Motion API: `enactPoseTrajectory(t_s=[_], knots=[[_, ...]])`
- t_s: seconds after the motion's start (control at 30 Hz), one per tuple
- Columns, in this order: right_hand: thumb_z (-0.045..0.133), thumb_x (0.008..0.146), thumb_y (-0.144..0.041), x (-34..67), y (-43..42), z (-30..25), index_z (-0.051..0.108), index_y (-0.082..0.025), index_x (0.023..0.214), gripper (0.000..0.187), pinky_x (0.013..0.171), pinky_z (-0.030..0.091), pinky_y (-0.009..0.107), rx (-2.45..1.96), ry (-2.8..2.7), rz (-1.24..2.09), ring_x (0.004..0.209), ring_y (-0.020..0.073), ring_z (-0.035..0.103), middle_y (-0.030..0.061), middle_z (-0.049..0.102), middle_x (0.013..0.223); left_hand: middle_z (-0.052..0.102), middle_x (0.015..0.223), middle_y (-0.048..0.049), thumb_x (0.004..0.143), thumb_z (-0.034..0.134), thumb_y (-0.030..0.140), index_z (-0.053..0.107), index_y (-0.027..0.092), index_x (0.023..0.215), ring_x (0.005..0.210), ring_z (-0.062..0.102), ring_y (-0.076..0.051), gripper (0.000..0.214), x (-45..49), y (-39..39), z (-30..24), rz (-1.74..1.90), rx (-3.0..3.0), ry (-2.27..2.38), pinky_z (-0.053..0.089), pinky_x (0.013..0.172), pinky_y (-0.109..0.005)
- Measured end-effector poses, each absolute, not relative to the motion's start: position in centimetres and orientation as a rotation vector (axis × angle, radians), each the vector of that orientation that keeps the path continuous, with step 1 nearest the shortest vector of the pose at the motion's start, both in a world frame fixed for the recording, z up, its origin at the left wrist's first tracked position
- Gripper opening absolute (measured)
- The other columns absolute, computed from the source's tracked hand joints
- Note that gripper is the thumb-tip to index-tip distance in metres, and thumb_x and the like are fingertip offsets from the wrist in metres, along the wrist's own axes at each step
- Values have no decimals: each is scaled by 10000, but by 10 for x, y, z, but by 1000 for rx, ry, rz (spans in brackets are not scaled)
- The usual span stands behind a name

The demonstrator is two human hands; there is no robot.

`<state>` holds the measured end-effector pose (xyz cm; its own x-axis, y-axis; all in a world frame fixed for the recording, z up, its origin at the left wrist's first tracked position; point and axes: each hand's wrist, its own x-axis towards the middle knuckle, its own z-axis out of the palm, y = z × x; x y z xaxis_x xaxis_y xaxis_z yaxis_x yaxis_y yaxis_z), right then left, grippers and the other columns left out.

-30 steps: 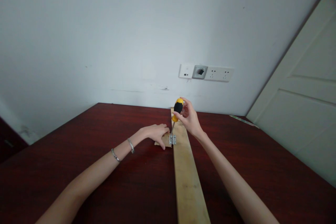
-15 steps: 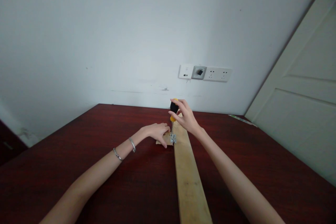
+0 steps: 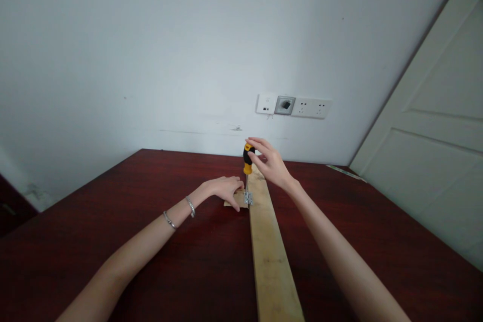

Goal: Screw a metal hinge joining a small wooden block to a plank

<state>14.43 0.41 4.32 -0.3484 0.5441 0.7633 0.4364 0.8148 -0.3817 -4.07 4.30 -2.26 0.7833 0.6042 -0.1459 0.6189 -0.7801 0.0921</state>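
Note:
With fingers and thumb, my right hand (image 3: 272, 165) grips the yellow-and-black handle of a screwdriver (image 3: 248, 160), which stands nearly upright. Its shaft runs down to a small silver metal hinge (image 3: 248, 198); the tip is too small to make out. That hinge spans a small wooden block (image 3: 240, 200) and a long wooden board (image 3: 272, 256). My left hand (image 3: 227, 192) is closed over the small block, thumb on the near side and fingers on the far side, pressing it beside the board's left edge. Part of the block is hidden under the hand.
A dark red table (image 3: 181, 261) lies under everything and meets a white wall (image 3: 169, 60). Wall sockets (image 3: 294, 105) sit above its back edge. At the far right a thin flat strip (image 3: 345, 173) lies near a white panelled door (image 3: 433, 126).
My right hand's fingers have shifted around the screwdriver handle, leaving more of it showing. The handle has turned or tilted a little. My left hand holds still on the block.

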Motion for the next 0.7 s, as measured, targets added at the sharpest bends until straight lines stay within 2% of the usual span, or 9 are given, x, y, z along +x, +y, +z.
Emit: enactPoseTrajectory(t_s=[0.07, 0.13, 0.27, 0.4, 0.47, 0.6, 0.7], knots=[[454, 900, -290, 145, 2, 43, 524, -294, 1246, 353, 755, 552, 300, -686, -2007, 155, 1028, 177, 546, 59, 543, 1161, 542, 1096, -81, 537, 672, 690, 522, 197, 1071, 911, 563, -251, 743, -41, 43, -22, -155, 2827, 975, 446, 736, -315], [513, 874, -310, 145, 1, 41, 556, -300, 1211, 340, 779, 546, 323, -688, -1984, 141, 962, 173, 560, 51, 560, 1074, 540, 1106, -77, 544, 674, 682, 524, 204, 1081, 919, 565, -255, 735, -41, 42, -22, -154, 2811, 976, 446, 737, -314], [625, 787, -396, 144, -2, 37, 601, -299, 1141, 367, 719, 556, 330, -766, -1890, 119, 906, 184, 541, 58, 493, 1019, 546, 1103, -82, 558, 674, 671, 538, 199, 1083, 917, 572, -262, 719, -41, 40, -20, -163, 2790, 1000, 442, 740, -317], [461, 892, -360, 147, -5, 37, 474, -305, 1298, 410, 766, 542, 339, -750, -1936, 223, 1033, 199, 514, 79, 479, 1162, 546, 1107, -83, 555, 670, 676, 532, 197, 1111, 941, 561, -262, 747, -40, 41, -21, -170, 2814, 978, 435, 755, -313], [414, 916, -318, 149, -4, 38, 436, -300, 1327, 412, 798, 530, 339, -719, -1977, 264, 1037, 191, 525, 74, 519, 1158, 546, 1103, -83, 551, 670, 680, 529, 196, 1121, 949, 555, -262, 762, -40, 42, -22, -176, 2820, 977, 434, 761, -311], [562, 837, -361, 149, 0, 36, 530, -282, 1203, 375, 676, 549, 292, -741, -1937, 204, 882, 172, 565, 57, 557, 1057, 535, 1126, -78, 550, 676, 674, 523, 206, 1125, 943, 558, -254, 757, -41, 42, -22, -185, 2789, 1005, 437, 767, -312], [648, 766, -401, 147, -4, 35, 576, -260, 1084, 355, 609, 550, 276, -768, -1906, 154, 838, 170, 564, 54, 552, 1027, 528, 1144, -79, 562, 675, 668, 525, 206, 1116, 941, 560, -255, 737, -42, 41, -21, -190, 2779, 1000, 442, 762, -315]])
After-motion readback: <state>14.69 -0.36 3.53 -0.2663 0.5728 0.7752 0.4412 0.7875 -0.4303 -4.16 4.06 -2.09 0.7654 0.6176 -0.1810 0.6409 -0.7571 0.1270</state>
